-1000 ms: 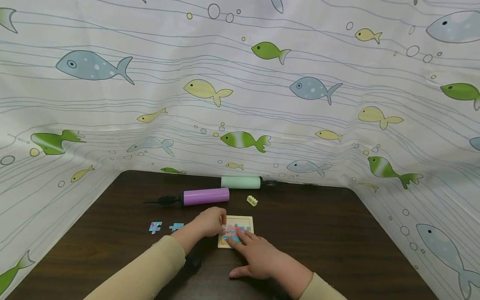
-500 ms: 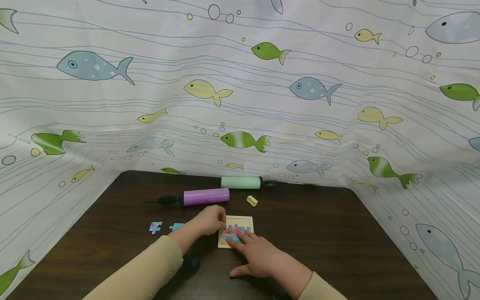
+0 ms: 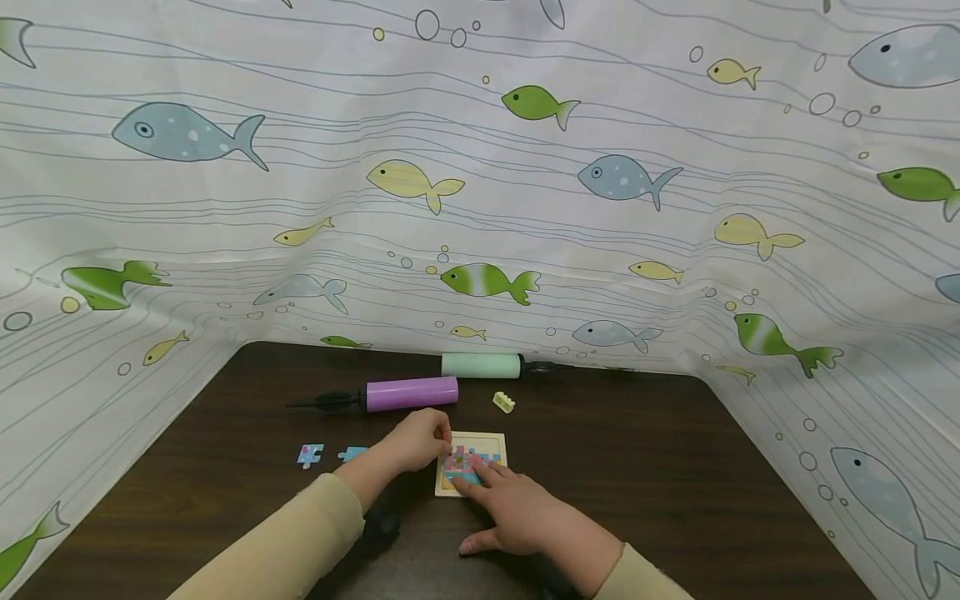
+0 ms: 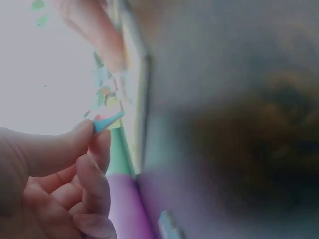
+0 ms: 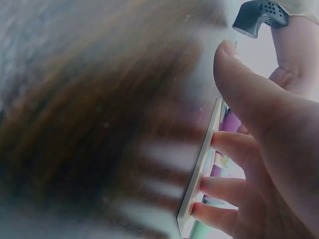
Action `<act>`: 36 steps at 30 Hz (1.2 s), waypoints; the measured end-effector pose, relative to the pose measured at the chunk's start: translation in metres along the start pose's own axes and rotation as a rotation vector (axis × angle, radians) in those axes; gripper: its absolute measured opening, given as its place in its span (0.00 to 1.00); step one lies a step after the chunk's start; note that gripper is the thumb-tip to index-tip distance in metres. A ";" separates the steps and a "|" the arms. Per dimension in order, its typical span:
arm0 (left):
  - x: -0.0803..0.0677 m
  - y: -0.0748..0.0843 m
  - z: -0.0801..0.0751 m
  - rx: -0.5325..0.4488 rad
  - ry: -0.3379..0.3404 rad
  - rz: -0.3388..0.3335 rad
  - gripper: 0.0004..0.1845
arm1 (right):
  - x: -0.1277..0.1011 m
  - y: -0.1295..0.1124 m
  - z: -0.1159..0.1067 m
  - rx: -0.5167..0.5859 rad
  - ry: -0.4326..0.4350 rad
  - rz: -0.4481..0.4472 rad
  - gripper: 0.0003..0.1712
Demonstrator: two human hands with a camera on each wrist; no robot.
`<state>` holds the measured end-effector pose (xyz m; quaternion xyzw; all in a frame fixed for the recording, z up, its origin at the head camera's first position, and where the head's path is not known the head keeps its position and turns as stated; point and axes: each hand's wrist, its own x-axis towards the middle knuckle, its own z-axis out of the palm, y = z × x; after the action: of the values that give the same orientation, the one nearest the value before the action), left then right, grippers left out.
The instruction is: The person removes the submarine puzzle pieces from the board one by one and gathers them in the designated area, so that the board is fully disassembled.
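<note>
Seen from the head camera, two hands in beige sleeves are at work over a small square puzzle tray [image 3: 472, 463] on a dark wooden table [image 3: 660, 467].

A single puzzle piece [image 4: 105, 119] is pinched between the thumb and forefinger of the left hand [image 3: 416, 440], the other fingers being curled under. The piece is held at the tray's left edge, just above the picture already laid there; the fingertip grip appears to be used so that the small piece can be turned and lowered precisely. Whether it touches the tray yet cannot be told.

The right hand [image 3: 517, 517] is laid flat on the tray's near right part, fingers straight and spread, thumb resting apart on the table. In the right wrist view the fingertips [image 5: 209, 185] are seen pressed on the tray's raised rim [image 5: 199, 172], seemingly to keep the light board from sliding while the piece is brought in.

Just left of the left hand, two loose puzzle pieces [image 3: 310, 454] lie on the table, kept within easy reach. Beyond the hands, a purple hand pump [image 3: 408, 392] with a black nozzle lies on its side, and farther back a mint-green pump [image 3: 482, 364] lies against the backdrop. A small pale yellow toy brick [image 3: 504, 402] sits just beyond the tray. A white curtain [image 3: 480, 183] printed with fish surrounds the table.
</note>
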<state>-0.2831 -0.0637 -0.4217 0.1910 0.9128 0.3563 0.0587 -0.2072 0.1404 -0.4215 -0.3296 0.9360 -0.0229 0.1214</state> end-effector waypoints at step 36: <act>-0.130 -0.126 -0.116 -0.150 -0.092 -0.100 0.05 | -0.004 -0.004 0.002 -0.014 0.043 -0.014 0.50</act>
<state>-0.2304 -0.2725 -0.4243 0.1566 0.8883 0.4111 0.1323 -0.2009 0.1399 -0.4219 -0.3366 0.9361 -0.0245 0.0989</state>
